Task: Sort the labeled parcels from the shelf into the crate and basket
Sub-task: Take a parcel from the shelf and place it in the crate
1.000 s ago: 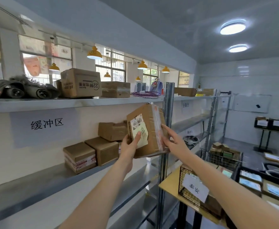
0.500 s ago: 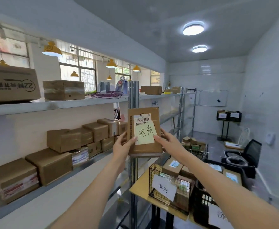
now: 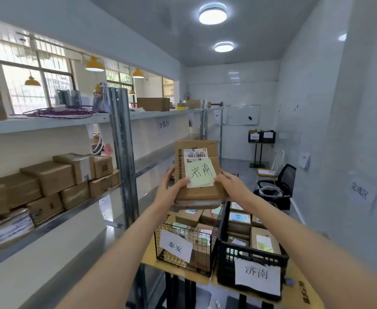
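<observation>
I hold a flat brown cardboard parcel [image 3: 199,192] upright in front of me, above the containers. It carries a barcode label and a pale green note handwritten 济南. My left hand [image 3: 168,192] grips its left edge and my right hand [image 3: 232,186] grips its right edge. Below it stand a black wire basket [image 3: 184,262] tagged 泰安 and, to its right, a black plastic crate [image 3: 250,257] tagged 济南. Both hold several parcels. More brown parcels [image 3: 49,179] are stacked on the middle shelf at the left.
The basket and crate rest on a yellow table [image 3: 303,293]. A metal shelf post [image 3: 125,166] rises just left of my left arm. A black office chair [image 3: 281,186] and a stand with two bins [image 3: 261,137] are further back by the right wall.
My view has swung right, away from the shelf toward the basket and crate. The parcel in both hands has come lower and closer to the containers.
</observation>
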`<action>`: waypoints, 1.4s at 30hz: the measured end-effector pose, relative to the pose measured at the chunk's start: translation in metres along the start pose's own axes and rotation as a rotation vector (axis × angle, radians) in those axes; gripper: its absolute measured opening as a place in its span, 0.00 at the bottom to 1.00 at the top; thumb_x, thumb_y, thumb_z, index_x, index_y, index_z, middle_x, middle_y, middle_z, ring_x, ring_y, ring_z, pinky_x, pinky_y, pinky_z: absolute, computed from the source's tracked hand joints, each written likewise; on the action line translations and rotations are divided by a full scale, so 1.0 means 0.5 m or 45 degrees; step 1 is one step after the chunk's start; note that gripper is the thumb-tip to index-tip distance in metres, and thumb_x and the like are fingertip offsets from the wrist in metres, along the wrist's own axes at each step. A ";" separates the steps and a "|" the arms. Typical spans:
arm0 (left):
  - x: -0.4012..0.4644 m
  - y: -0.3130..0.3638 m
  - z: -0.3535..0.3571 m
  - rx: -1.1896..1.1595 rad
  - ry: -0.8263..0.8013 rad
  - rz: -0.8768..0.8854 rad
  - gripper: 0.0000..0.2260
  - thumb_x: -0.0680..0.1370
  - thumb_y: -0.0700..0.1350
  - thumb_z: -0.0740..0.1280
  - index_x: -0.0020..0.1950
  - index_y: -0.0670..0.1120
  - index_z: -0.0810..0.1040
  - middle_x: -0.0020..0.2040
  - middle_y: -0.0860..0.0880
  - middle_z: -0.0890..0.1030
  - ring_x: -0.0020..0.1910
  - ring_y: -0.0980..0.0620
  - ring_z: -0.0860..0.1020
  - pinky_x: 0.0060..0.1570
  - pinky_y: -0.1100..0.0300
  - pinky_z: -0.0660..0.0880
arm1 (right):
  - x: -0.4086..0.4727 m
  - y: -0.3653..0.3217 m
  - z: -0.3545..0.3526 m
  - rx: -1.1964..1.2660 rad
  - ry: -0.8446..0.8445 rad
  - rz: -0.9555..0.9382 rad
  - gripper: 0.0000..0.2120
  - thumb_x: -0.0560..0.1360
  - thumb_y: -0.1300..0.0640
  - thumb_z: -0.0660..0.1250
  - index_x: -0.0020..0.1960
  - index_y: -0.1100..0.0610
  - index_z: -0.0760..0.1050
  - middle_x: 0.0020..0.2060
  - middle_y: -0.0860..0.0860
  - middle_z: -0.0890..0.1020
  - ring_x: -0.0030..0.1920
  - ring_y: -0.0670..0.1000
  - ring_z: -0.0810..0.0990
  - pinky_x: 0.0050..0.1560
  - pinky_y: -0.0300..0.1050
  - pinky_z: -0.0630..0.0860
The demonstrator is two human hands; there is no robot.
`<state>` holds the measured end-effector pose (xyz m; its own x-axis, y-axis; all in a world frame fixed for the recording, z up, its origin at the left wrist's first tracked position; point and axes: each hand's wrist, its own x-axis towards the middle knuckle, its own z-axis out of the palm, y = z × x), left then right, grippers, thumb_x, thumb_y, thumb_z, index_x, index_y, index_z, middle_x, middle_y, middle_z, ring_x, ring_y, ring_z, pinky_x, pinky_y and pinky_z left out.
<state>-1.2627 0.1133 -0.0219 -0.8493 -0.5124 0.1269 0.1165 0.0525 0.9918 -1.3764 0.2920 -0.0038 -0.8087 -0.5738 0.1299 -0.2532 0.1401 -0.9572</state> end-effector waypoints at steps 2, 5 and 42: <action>0.039 -0.019 0.023 0.005 -0.024 -0.035 0.29 0.75 0.56 0.74 0.72 0.68 0.64 0.67 0.49 0.76 0.59 0.46 0.79 0.59 0.40 0.79 | 0.026 0.023 -0.025 -0.012 0.018 0.024 0.17 0.84 0.53 0.59 0.72 0.46 0.68 0.55 0.44 0.78 0.54 0.48 0.77 0.56 0.49 0.79; 0.103 -0.051 0.057 0.025 -0.073 -0.083 0.27 0.76 0.56 0.73 0.70 0.68 0.65 0.63 0.51 0.77 0.56 0.48 0.80 0.56 0.42 0.80 | 0.065 0.064 -0.056 -0.058 0.022 0.079 0.19 0.84 0.51 0.59 0.74 0.48 0.68 0.62 0.47 0.78 0.58 0.50 0.78 0.52 0.46 0.80; 0.622 -0.734 0.520 0.978 -0.517 -0.532 0.26 0.80 0.49 0.69 0.77 0.49 0.68 0.70 0.48 0.77 0.62 0.48 0.78 0.60 0.53 0.76 | 0.423 0.845 -0.373 -0.184 0.062 0.777 0.35 0.82 0.39 0.59 0.83 0.51 0.52 0.81 0.51 0.58 0.79 0.54 0.60 0.76 0.52 0.60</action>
<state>-1.7033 0.1577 -0.3426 -0.8758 -0.2891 -0.3864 -0.4823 0.5535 0.6790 -1.7535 0.3803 -0.3325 -0.8525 -0.3189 -0.4141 0.1951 0.5408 -0.8182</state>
